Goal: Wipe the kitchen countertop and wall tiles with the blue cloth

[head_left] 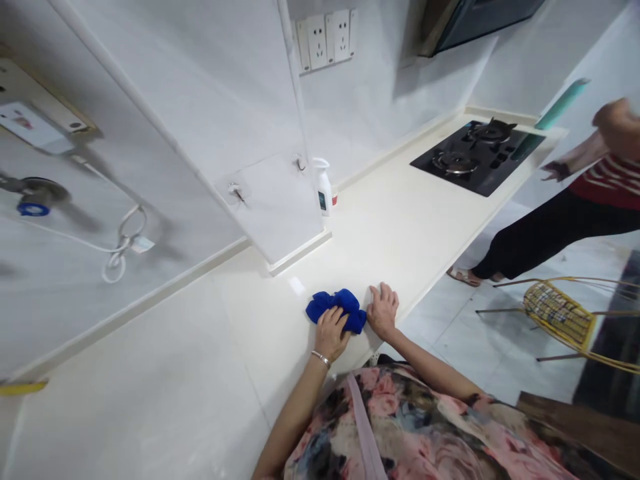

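A crumpled blue cloth lies on the pale countertop in front of me. My left hand, with a bracelet at the wrist, presses down on the cloth, its fingers curled over the near side. Just right of the cloth, my right hand rests on the countertop close to the front edge. Its fingers are a little bent and apart, and nothing shows in them. The palm sides of both hands are hidden.
A white spray bottle stands behind the wall corner. Farther right is a black gas stove. A person stands beyond the counter, near a yellow-framed chair. A cable hangs at left.
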`<state>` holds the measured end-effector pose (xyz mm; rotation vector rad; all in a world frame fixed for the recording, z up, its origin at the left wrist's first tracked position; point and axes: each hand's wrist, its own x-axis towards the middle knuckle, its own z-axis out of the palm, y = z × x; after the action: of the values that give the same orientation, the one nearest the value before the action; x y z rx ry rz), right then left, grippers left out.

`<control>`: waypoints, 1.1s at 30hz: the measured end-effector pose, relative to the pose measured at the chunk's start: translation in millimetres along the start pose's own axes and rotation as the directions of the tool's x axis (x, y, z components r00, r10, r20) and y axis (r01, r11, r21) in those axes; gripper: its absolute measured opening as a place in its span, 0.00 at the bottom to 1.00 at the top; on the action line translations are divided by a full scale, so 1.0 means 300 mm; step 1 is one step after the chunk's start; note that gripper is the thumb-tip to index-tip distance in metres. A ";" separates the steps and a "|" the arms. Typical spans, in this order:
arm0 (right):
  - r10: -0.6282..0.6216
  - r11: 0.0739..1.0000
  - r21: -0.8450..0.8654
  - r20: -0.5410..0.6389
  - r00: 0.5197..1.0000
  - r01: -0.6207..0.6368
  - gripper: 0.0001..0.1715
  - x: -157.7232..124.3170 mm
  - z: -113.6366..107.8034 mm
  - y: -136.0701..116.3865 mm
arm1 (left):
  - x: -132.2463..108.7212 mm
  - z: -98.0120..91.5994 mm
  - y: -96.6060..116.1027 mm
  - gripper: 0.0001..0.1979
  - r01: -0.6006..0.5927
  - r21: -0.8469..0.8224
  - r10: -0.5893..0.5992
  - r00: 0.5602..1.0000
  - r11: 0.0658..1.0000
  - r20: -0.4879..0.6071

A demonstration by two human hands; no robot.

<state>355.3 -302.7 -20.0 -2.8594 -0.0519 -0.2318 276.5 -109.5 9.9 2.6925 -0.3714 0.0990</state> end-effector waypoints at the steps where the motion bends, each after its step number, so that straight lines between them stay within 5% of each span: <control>1: -0.007 1.000 -0.005 -0.007 1.000 0.007 0.33 -0.003 0.006 0.002 | -0.037 -0.007 -0.013 0.25 0.002 0.014 -0.002 1.000 1.000 -0.011; 8: -0.026 0.999 -0.021 -0.029 0.999 0.026 0.33 -0.015 0.055 0.004 | -0.288 -0.109 -0.202 0.21 0.214 0.202 -0.175 0.965 0.956 -0.195; 14: -0.031 0.999 -0.036 -0.030 0.999 0.030 0.34 -0.009 0.060 -0.007 | -0.288 -0.145 -0.314 0.19 0.540 0.246 -0.389 0.793 0.805 -0.468; 19: -0.036 0.999 -0.020 0.006 0.999 0.036 0.35 -0.009 0.036 0.005 | -0.204 -0.114 -0.203 0.18 0.691 0.092 -0.572 0.658 0.717 -0.489; 24: -0.204 0.977 0.074 0.028 0.979 0.202 0.36 -0.017 0.032 0.022 | -0.139 -0.116 -0.022 0.17 0.682 -0.157 -0.697 0.672 0.714 -0.252; 27: -0.300 0.947 0.119 0.006 0.954 0.297 0.36 -0.023 0.053 0.033 | -0.104 -0.119 0.037 0.15 0.663 -0.543 -0.822 0.562 0.515 -0.093; 30: -0.311 0.941 0.130 -0.036 0.950 0.313 0.36 -0.027 0.084 0.047 | -0.094 -0.147 0.044 0.22 0.487 -0.861 -0.898 0.432 0.147 0.090; 33: -0.334 0.926 0.157 -0.080 0.939 0.342 0.37 -0.028 0.113 0.061 | -0.124 -0.211 0.032 0.33 0.214 -0.958 -0.860 0.435 -0.189 0.266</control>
<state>353.2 -311.2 -58.5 -2.6564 -0.5326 -0.3516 237.3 -82.6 66.7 1.0527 0.8743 0.2062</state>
